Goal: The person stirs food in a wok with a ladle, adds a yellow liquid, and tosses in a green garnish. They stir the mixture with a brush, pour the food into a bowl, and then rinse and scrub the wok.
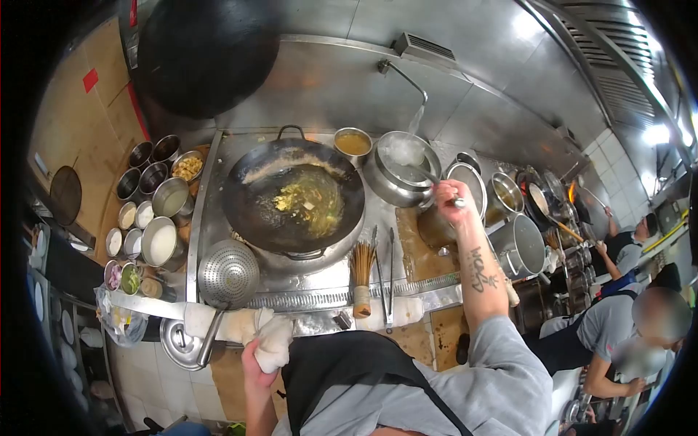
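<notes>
My right hand (451, 200) is closed around the handle of a ladle (429, 174). The ladle reaches into a steel pot (396, 194) beneath a wall tap (414, 86), where water runs down; its bowl is hard to make out in the splashing. My left hand (256, 369) grips a bunched white cloth (274, 341) at the counter's front edge. Between them, farther back, a large black wok (247, 211) sits on the range with yellow bits, perhaps egg, in shiny oil. Neither hand touches the wok.
A perforated strainer (228, 272), a bamboo brush (361, 283) and tongs (385, 291) lie along the front. Steel ingredient containers (161, 242) crowd the left side. Several pots (518, 245) stand right. Co-workers (582, 334) work at far right, with a flame (571, 192) beyond.
</notes>
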The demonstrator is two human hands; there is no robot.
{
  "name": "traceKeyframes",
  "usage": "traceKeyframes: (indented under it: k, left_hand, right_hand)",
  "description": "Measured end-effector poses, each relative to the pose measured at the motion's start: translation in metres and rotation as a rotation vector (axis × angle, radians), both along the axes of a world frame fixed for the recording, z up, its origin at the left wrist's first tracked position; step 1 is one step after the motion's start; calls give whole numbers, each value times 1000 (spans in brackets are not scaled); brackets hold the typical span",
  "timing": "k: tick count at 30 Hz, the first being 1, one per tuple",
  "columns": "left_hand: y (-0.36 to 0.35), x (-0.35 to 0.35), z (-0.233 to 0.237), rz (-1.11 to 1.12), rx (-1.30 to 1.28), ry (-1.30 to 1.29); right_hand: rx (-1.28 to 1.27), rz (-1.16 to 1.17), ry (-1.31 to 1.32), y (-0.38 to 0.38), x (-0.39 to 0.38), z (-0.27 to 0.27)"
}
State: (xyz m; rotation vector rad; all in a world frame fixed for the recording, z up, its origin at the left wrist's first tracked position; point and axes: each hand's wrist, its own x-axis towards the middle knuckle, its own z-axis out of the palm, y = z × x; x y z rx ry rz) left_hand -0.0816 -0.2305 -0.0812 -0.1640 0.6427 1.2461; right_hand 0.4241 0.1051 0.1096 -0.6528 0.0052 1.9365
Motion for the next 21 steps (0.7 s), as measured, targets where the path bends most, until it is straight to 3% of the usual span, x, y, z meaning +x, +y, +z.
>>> traceKeyframes:
  k: [3, 10, 14, 17, 19, 21]
  left_hand:
    - [16, -1, 1, -35, 25, 11]
    - [64, 15, 13, -187, 156, 29]
    - [61, 12, -1, -237, 102, 10]
    - [51, 9, 0, -173, 46, -39]
    - [45, 1, 4, -201, 77, -98]
    - [43, -7, 10, -232, 73, -93]
  right_hand:
    - [51, 22, 106, -47, -38, 56]
    - [78, 85, 273, -143, -109, 107]
    - [-13, 81, 525, -160, -112, 83]
    - [76, 220, 391, -181, -117, 32]
    - [-43, 144, 213, -203, -139, 37]
    - [48, 222, 78, -210, -127, 17]
